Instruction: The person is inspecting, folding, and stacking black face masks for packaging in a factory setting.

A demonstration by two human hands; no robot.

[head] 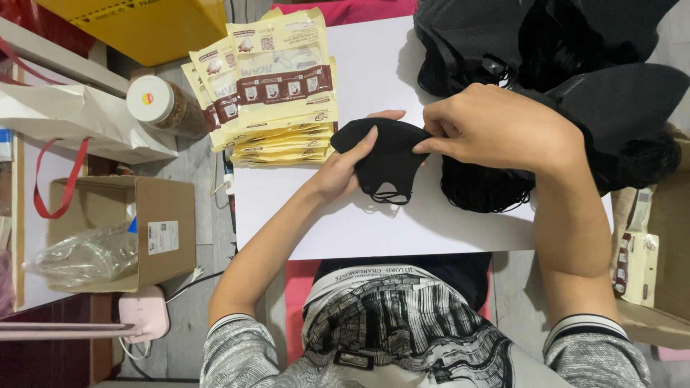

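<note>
**Fingers pinched on a soft black mask over the white board**

The fingers [431, 144] of the right hand [496, 129] are drawn together in a pinch on the right edge of a folded black face mask [384, 154], while the left hand [345, 169] cups the mask from the 9 o'clock side, thumb over its upper left corner and the other fingers curled beneath. The mask sits just above the white board [359, 230], near its centre, its thin ear loops [384, 195] dangling at 6 o'clock.

Judged by its drape, the mask is light, limp fabric: it will fold and sag rather than keep a shape, so a hold at two opposite edges, as here, looks the surest grip. The loops are thin cord and could snag. Nothing about it looks fragile or slippery.

At 3 o'clock from the mask lies a loose heap of more black masks [481, 188], loops tangled; darker fabric bundles [575, 65] fill the 1 o'clock corner. At 10 o'clock a fanned stack of flat, glossy cream-and-brown pouches [280, 93] rests on the board's corner, and beyond it stands a round jar with a white lid [154, 100]. A brown cardboard box [154, 233] holding crumpled clear plastic is at 8 o'clock.
</note>
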